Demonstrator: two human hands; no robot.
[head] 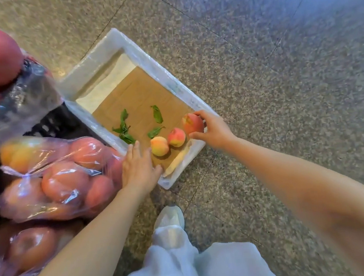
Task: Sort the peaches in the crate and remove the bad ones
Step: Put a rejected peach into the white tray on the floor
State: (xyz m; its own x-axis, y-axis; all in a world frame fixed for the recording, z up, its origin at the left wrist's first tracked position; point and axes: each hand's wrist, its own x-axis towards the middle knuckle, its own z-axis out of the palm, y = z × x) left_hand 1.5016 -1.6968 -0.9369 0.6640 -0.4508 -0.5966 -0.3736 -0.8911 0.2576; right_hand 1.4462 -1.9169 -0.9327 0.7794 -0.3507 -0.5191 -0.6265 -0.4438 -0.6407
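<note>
While both bare forearms stretched out over the speckled grey stone floor [281, 58], the nearest thing to the camera was a pair of pale blue-white loose trousers [191, 270] and a white sneaker [169, 216] poking out below. Off to the left side sat clear plastic bags of reddish-orange peaches [56, 181], stacked up close and kinda blurry, with a black slotted plastic basket [50, 125] showing behind them.

Moving further out, the left hand [137, 165] was lying flat with fingers spread and loose, holding nothing, resting on the near corner of the white foam crate [140, 58]. The crate had a brown cardboard sheet [140, 97] lining its bottom. Right by that hand were two loose peaches: a small yellow-orange peach [159, 146] and a small pink-red peach [176, 137], touching each other on the cardboard near the crate's near wall.

Just past those, the right hand [213, 131] had its fingers and thumb curled round a bigger red-and-yellow peach [192, 123], gripping it at the crate's right edge, just beside the pink one. Couldn't tell if it was lifted or still sitting down.

Further in, a few loose green leaves [124, 128] were scattered on the cardboard.
</note>
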